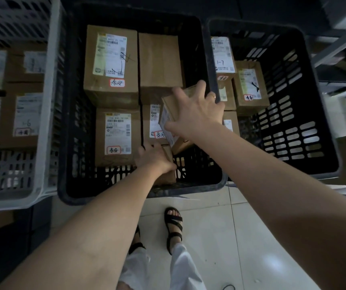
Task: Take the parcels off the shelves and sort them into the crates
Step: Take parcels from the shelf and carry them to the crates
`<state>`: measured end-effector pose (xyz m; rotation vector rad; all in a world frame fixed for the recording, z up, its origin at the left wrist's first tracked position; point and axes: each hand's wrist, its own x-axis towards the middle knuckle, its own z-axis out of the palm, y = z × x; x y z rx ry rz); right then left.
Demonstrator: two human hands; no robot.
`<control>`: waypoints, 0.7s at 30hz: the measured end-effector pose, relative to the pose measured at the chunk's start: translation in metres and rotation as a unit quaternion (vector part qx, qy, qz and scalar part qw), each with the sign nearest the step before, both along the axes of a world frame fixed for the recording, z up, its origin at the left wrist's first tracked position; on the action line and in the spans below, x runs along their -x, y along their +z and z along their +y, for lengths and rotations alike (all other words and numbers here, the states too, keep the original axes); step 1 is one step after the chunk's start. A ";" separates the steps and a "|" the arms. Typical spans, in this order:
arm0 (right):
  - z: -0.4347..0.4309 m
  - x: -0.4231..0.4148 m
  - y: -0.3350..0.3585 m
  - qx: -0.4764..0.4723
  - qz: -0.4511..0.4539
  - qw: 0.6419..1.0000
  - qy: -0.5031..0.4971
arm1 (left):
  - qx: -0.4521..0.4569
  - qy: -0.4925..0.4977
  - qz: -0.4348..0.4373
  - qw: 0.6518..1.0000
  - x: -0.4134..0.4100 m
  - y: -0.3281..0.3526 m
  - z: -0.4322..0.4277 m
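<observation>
Gripping a tilted parcel [171, 120] from above, the right hand [195, 110] has its fingers curled round it, center right in the black crate [97, 195]. The left hand [155, 158] curls over a small box [168, 166] at lower center, likely steadying it to make room beside 4 packed boxes [111, 65].

Middle black crate [126, 195]: four brown cardboard parcels lying flat inside, labels up on three, far-right parcel [159, 59] plain. Tilted small parcel [168, 114] raised over near-right part, gripped from above by right hand [195, 110]. Low small parcel [167, 152] by near wall, gripped by left hand [155, 158]. Right black crate [314, 105]: labelled parcels along its left side. Grey crate [46, 122]: labelled parcels, blurred
</observation>
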<state>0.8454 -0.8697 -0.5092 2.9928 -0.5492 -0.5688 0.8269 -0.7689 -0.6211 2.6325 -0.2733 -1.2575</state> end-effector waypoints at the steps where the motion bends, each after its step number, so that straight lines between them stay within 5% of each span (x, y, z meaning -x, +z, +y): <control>1: 0.001 0.001 0.001 0.002 0.002 1.000 -0.001 | 0.001 0.000 0.003 1.000 0.000 -0.001 0.001; 21: 0.025 -0.013 -0.001 0.023 0.062 0.997 -0.026 | 0.028 0.001 0.009 1.000 -0.004 0.000 0.013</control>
